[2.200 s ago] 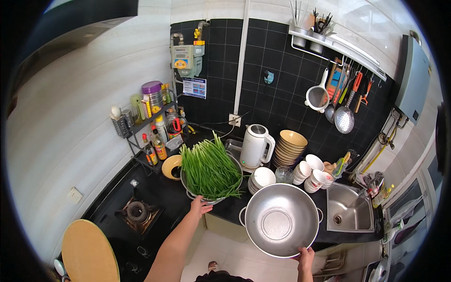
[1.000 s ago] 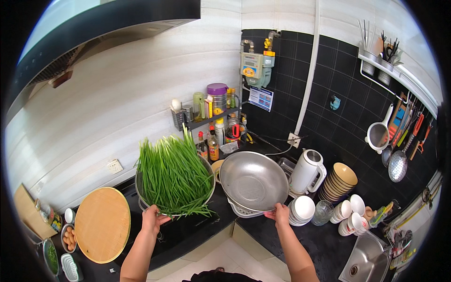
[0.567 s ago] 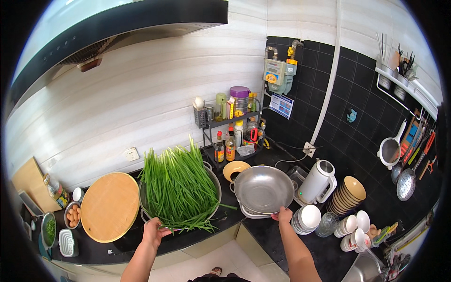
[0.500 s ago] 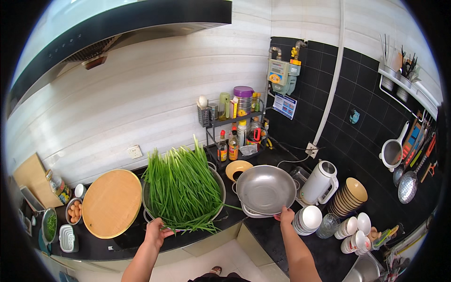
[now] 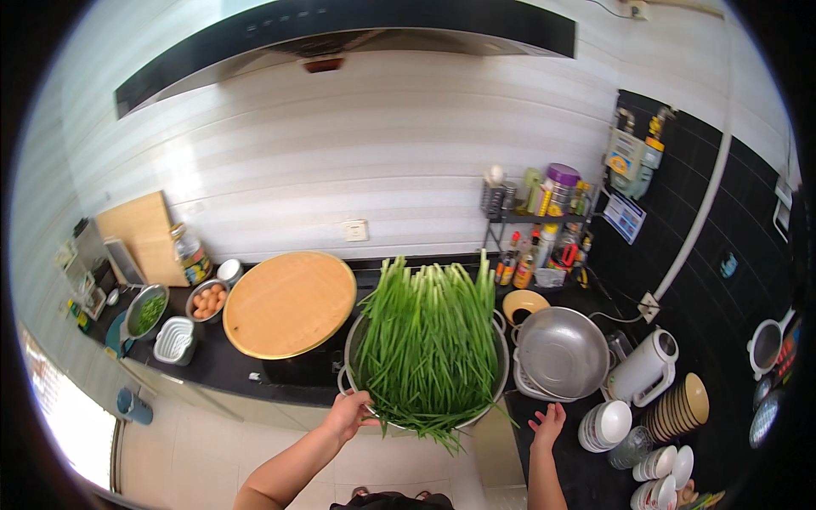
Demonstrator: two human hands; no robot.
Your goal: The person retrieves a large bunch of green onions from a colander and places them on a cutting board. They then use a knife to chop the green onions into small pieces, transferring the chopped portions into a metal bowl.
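Observation:
A big heap of garlic chives fills a wide two-handled metal pan on the counter, green ends hanging over its front rim. At the pan's left front, my left hand grips the rim beside the loop handle; its fingertips are partly hidden. My right hand is open, fingers apart and holding nothing, just in front of an empty metal wok-shaped basin. That basin has loop handles and sits over a white base. A cream bowl with dark liquid stands behind, between pan and basin.
Left of the pan are a round wooden board, a bowl of eggs, a white basket and a bowl of chopped greens. A white kettle, stacked bowls and a glass crowd the right. A sauce rack stands behind.
My view has swung left, so the counter things appear farther right. My right hand has come off the basin's front rim and opened. My left hand stays at the pan's rim.

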